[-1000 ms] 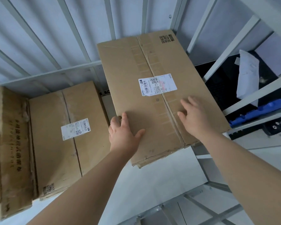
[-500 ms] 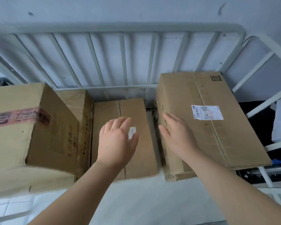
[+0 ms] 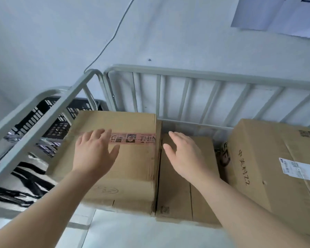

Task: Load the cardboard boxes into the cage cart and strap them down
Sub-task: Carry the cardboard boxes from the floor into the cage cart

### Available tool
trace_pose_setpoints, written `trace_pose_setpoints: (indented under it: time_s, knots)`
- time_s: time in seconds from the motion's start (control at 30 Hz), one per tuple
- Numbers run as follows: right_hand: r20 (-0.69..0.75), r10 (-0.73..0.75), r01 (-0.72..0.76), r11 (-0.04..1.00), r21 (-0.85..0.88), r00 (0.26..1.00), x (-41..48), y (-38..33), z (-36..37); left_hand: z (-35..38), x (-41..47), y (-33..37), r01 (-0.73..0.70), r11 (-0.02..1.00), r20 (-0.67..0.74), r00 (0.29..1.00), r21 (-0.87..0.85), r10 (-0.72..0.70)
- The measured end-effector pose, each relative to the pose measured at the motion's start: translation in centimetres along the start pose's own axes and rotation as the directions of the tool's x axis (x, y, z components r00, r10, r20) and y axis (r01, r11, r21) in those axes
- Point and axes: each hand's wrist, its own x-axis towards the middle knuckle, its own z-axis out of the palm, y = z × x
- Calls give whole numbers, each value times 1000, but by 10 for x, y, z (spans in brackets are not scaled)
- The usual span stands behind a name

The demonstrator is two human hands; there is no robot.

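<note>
Three cardboard boxes stand side by side in the grey cage cart [image 3: 200,76]. The left box [image 3: 132,167] has pink printed tape across its top. A lower box [image 3: 179,194] sits in the middle. The tall right box [image 3: 279,187] carries a white shipping label and black writing on its side. My left hand [image 3: 93,153] hovers open over the taped box, fingers spread. My right hand [image 3: 184,156] is open too, above the gap between the left and middle boxes. Neither hand holds anything.
The cart's barred back wall stands close to a pale wall with a thin cable [image 3: 111,36] and a paper sheet [image 3: 276,13]. Black plastic crates [image 3: 57,119] sit beyond the left side rail [image 3: 34,129]. The cart's pale floor [image 3: 132,233] shows in front of the boxes.
My view swung left and upward. Both hands left the labelled right box and moved left, the left one now over the taped box.
</note>
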Motion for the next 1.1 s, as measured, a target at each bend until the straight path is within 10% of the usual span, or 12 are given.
trace_pose_setpoints:
  time_s: [0.33, 1.1]
  knots:
    - [199, 176, -202, 971, 124, 964, 30, -40, 72, 31, 14, -107, 389, 921, 398, 841, 26, -366]
    - [172, 377, -407, 891, 203, 910, -130, 92, -44, -14, -110, 60, 288, 957, 262, 923, 18, -282]
